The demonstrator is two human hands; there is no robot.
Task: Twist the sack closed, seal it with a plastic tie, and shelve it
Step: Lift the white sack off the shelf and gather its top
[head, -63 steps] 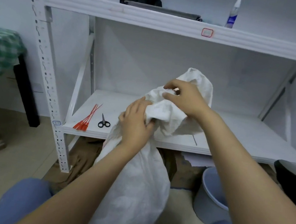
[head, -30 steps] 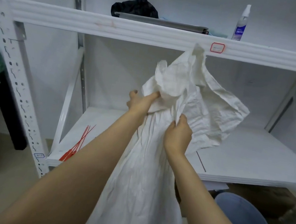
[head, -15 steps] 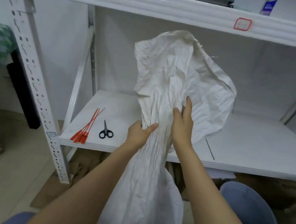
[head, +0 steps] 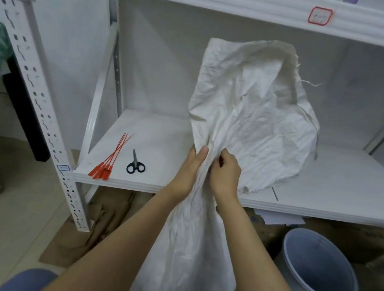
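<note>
- On my feed, the crinkled white woven plastic sack (head: 252, 109) is right in front of the white lower shelf board (head: 162, 136). Its bulging lower part hangs below the board's front edge, and the loose open top flops over the board.
- Both hands are on the gathered neck, level with that front edge, side by side and nearly touching.
- The left hand (head: 189, 167) is wrapped round the bunched fabric, thumb pointing up along it.
- The right hand (head: 226, 174) has its fingers curled in, pinching the folds.
- A bundle of thin red plastic ties (head: 111, 159) lies on the board near its front left corner, well apart from the sack.
- Small black-handled scissors (head: 136, 165) sit on the board just right of the ties.
- A pale blue round plastic bucket (head: 316, 266) is on the floor below the board's right part.
- Flattened brown cardboard (head: 71, 239) lies on the floor under the board's left end.
</note>
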